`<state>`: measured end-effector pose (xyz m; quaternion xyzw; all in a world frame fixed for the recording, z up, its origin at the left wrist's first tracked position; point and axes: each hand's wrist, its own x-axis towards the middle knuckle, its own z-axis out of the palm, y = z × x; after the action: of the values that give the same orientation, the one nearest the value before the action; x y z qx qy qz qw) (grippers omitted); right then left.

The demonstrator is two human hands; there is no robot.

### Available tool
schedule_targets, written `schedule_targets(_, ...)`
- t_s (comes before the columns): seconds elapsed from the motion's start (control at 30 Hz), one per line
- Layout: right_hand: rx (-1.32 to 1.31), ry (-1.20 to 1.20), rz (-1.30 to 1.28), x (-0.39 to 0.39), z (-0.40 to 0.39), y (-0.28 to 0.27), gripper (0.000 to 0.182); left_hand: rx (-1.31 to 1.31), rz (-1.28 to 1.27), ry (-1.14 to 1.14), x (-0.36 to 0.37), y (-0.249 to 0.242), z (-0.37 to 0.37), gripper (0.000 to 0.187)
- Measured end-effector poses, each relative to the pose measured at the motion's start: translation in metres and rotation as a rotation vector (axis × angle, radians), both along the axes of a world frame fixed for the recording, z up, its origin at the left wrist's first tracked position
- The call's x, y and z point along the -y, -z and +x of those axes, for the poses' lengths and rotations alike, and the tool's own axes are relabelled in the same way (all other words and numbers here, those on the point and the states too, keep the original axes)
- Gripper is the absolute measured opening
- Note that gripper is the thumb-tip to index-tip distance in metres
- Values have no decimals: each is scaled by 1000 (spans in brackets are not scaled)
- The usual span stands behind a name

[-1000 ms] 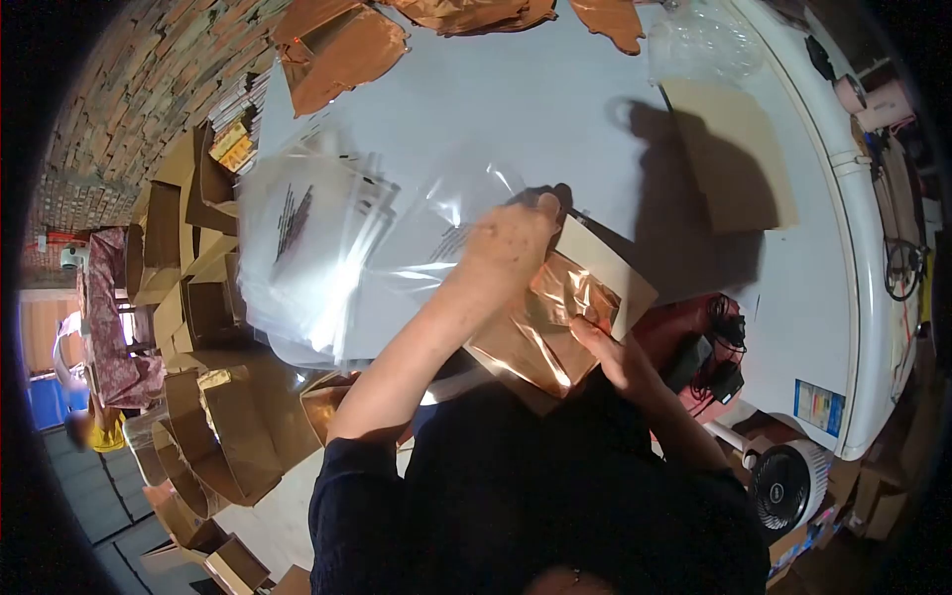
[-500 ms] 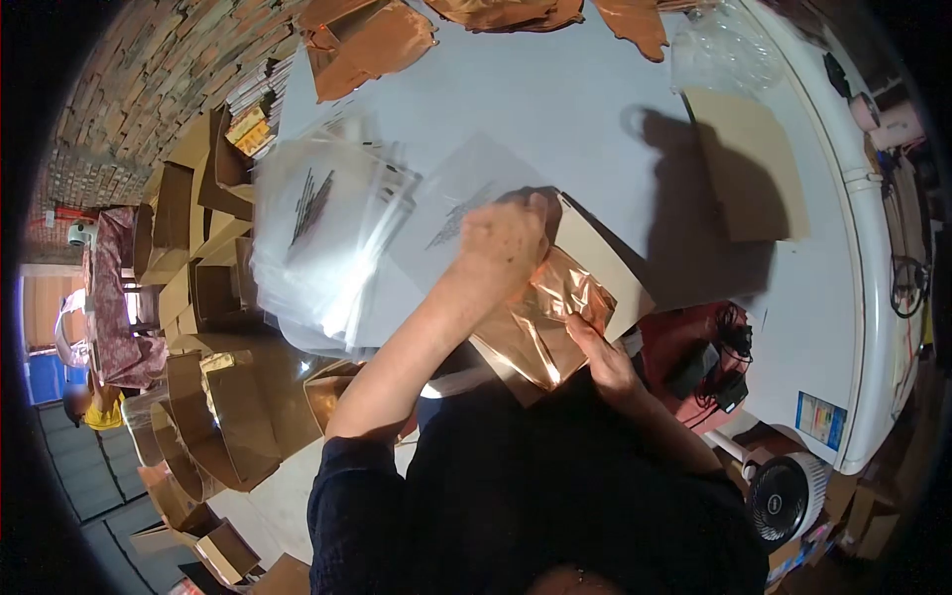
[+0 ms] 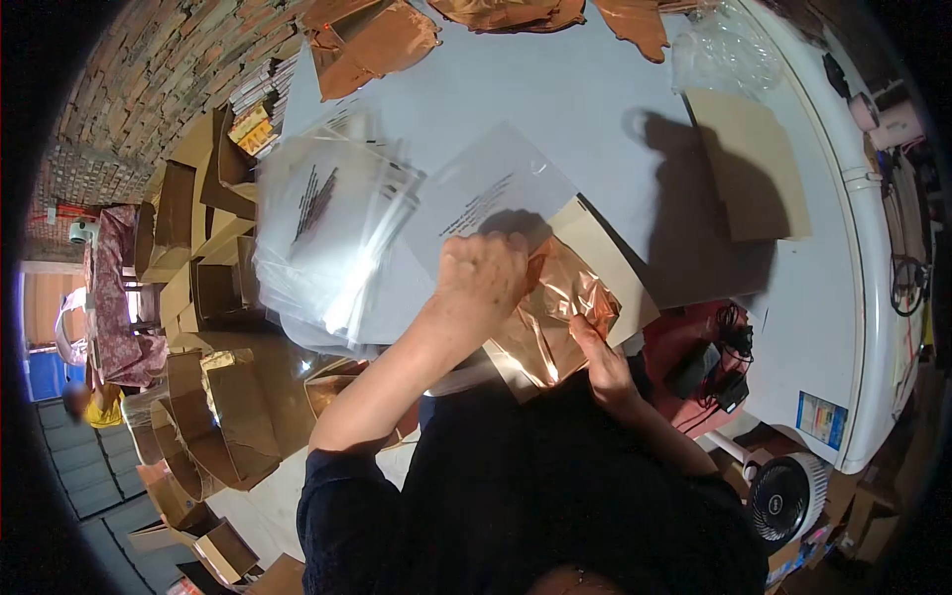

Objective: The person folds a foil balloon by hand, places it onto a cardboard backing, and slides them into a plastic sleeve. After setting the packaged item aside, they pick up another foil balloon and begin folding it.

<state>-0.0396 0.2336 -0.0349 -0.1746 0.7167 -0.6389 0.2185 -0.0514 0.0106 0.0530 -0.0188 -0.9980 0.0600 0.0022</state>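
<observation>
A shiny copper-coloured foil packet lies over a tan card at the table's near edge. My left hand is closed over the packet's left side and the lower edge of a clear printed bag; its fingertips are hidden, so what it pinches cannot be made out. My right hand holds the packet's lower right edge, thumb on top, fingers underneath out of sight. A pile of clear plastic bags with dark print lies to the left.
Copper-coloured pieces lie along the far edge of the white table. At the right are a tan sheet and crumpled clear plastic. Black cables and a fan are near the right front; cardboard boxes stand left.
My left hand has moved left and slightly toward me, uncovering more of the clear bag and the card's upper corner. My right hand has barely moved.
</observation>
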Motion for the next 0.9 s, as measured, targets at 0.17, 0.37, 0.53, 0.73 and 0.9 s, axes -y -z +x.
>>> schedule_targets(0.17,61,-22,-159,-4,4,21,49,-159,-154,193,7,12,27,30)
schedule_targets(0.37,-385,-11,206,-1,2,-5,35,-188,69,153,9,3,15,31)
schedule_targets(0.53,-67,-26,27,-5,2,-9,38,109,180,65,5,-17,4,29)
schedule_targets(0.73,385,-12,-173,-6,-3,7,47,-48,227,26,9,-14,-5,29)
schedule_targets(0.9,456,-14,-246,-4,-5,11,49,-103,160,109,-8,-1,0,26)
